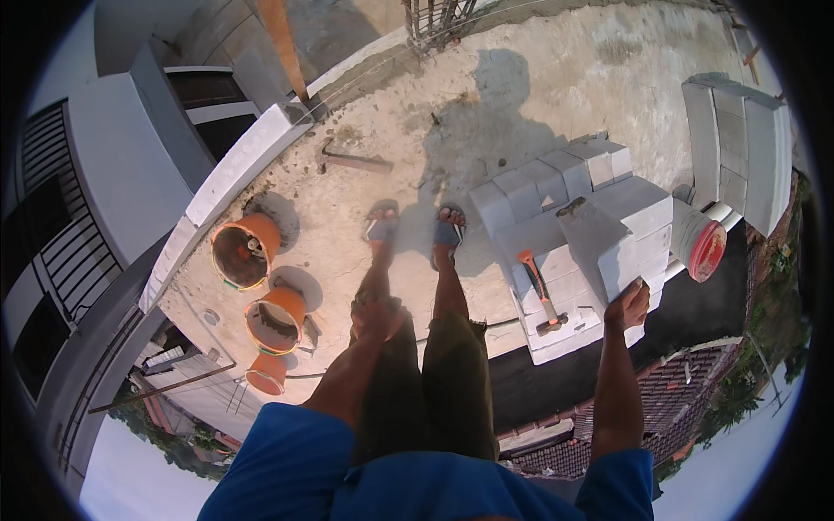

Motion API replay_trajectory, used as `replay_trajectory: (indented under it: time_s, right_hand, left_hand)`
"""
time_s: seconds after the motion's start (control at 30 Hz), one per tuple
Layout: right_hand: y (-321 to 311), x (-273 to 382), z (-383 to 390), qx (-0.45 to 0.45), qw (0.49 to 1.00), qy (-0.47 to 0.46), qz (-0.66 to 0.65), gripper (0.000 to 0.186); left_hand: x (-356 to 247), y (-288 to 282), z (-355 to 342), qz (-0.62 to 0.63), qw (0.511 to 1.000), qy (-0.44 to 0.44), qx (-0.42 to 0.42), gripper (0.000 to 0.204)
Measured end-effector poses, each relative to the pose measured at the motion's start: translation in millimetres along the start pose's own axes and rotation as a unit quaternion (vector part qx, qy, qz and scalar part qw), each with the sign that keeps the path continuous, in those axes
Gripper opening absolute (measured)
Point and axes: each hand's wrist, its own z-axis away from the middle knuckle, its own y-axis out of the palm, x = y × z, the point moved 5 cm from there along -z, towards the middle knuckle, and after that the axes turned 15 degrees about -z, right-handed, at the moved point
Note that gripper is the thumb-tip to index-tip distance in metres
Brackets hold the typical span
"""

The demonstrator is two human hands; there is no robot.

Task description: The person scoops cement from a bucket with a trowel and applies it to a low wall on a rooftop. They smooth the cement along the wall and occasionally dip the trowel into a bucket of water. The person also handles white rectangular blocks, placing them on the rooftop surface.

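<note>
My right hand (627,304) is closed on the near end of a pale concrete block (594,236) that leans on the stack of white blocks (638,252). A dark patch marks the block's far end. On the stack, beside this block, lies a hammer (539,288) with an orange-and-black handle, its head toward me. My left hand (380,317) rests bent over my left knee, its fingers curled round the dark trouser cloth. Both my feet, in sandals, stand on the rough concrete slab (347,208).
Several orange buckets (280,319) stand at the left, with residue inside. An L-shaped tool (356,161) lies beyond my feet. A low white block wall (234,174) edges the slab. At right are a red-and-white bucket (700,247) and grey blocks (731,143). Tiled roofs (665,408) lie below the edge.
</note>
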Motion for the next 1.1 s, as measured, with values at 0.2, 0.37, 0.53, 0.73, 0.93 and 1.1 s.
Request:
replay_trajectory:
  time_s: [0.2,0.37,0.53,0.73,0.93,1.1]
  right_hand:
    - [4.3,-3.7,-0.4,0.005,1.0,0.003,0.014,0.064]
    - [1.6,0.9,-1.1,-0.007,1.0,-0.003,-0.012,0.056]
    - [-2.8,8.4,1.8,-0.007,0.999,-0.012,-0.031,0.054]
    - [-10.1,16.4,7.2,-0.039,0.998,-0.029,-0.026,0.051]
    - [-16.8,12.2,8.0,-0.041,0.997,-0.002,-0.061,0.046]
    - [-27.3,26.3,4.6,-0.029,0.994,0.008,-0.102,0.049]
  left_hand:
    - [15.2,8.6,-11.7,0.038,0.999,-0.001,0.029,0.076]
    - [20.7,0.1,-14.1,-0.008,1.0,0.007,0.016,0.073]
    - [35.7,-14.5,-3.5,-0.048,0.998,0.039,0.022,0.068]
    - [49.4,-28.4,-15.4,-0.087,0.984,0.088,-0.129,0.055]
    - [-64.5,-174.5,-44.2,0.076,0.88,0.184,-0.431,0.033]
    - [-260.6,-304.5,49.4,0.117,0.681,0.438,-0.575,0.027]
